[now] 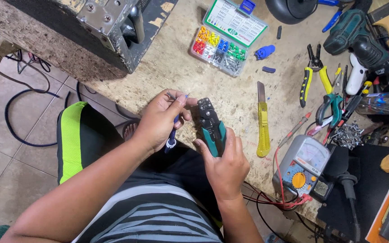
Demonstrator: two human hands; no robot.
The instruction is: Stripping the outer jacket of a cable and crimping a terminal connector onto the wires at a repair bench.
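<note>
Hands [194,135] on crimper [212,128], wire [174,123] (tip hidden)

Right hand [225,159] is covering most of the crimping tool [211,127] handles; only the head and upper grips are showing. Left hand [160,118] is hiding most of the thin blue wire [174,133], and the tip pinched btwn its fingers is too small to make out. Metal-cornered black case [113,27] is getting cut off by the top edge, far left. Drill [361,40] and dark round obj [293,9] are running off the far right top. Orange book [386,211] is being clipped at the near right edge. Multimeter [303,167] dial markings are too small to read. Screw pile [346,135] is blurring into one mass.
</note>
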